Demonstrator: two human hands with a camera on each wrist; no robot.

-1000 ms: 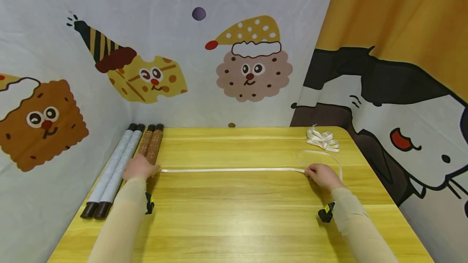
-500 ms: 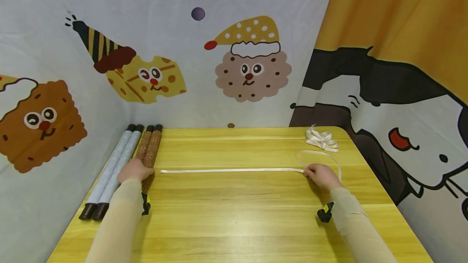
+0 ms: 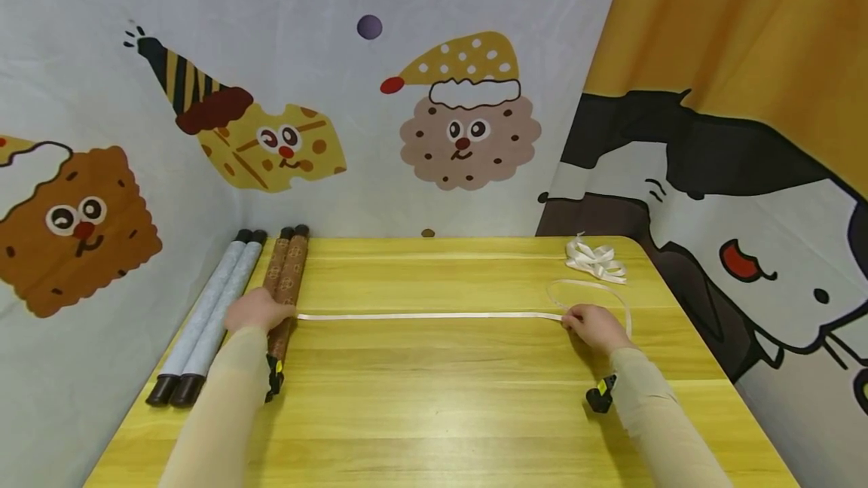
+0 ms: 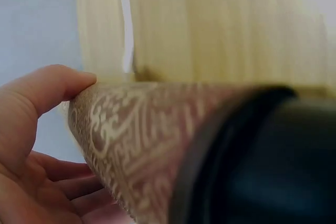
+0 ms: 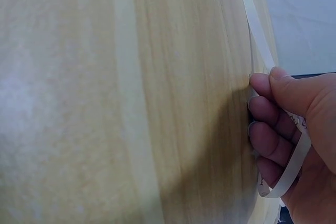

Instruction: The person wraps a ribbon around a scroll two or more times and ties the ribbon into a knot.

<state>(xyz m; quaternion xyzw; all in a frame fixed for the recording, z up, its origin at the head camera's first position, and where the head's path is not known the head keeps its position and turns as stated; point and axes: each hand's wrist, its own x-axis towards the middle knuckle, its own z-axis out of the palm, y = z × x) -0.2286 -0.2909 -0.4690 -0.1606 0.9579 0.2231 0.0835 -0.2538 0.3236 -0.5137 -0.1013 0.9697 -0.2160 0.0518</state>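
Two brown patterned scrolls with dark end knobs lie side by side under my left hand. That hand grips them; in the left wrist view its thumb presses the top of the near scroll while the other fingers curl beneath, partly hidden. A narrow white ribbon stretches straight across the table, its left end right by the brown scrolls. At its right, my right hand pinches the ribbon between thumb and forefinger. From there the ribbon passes through the palm, as the right wrist view shows.
Two pale blue scrolls with dark knobs lie along the left edge of the wooden table. A loose bundle of white ribbon sits at the back right, with a loop trailing to my right hand. A cartoon-printed cloth hangs behind.
My left hand has drawn back left from the ribbon's end, then shifted right again with the brown scrolls, which have parted from the blue ones. The right hand stays on the ribbon.
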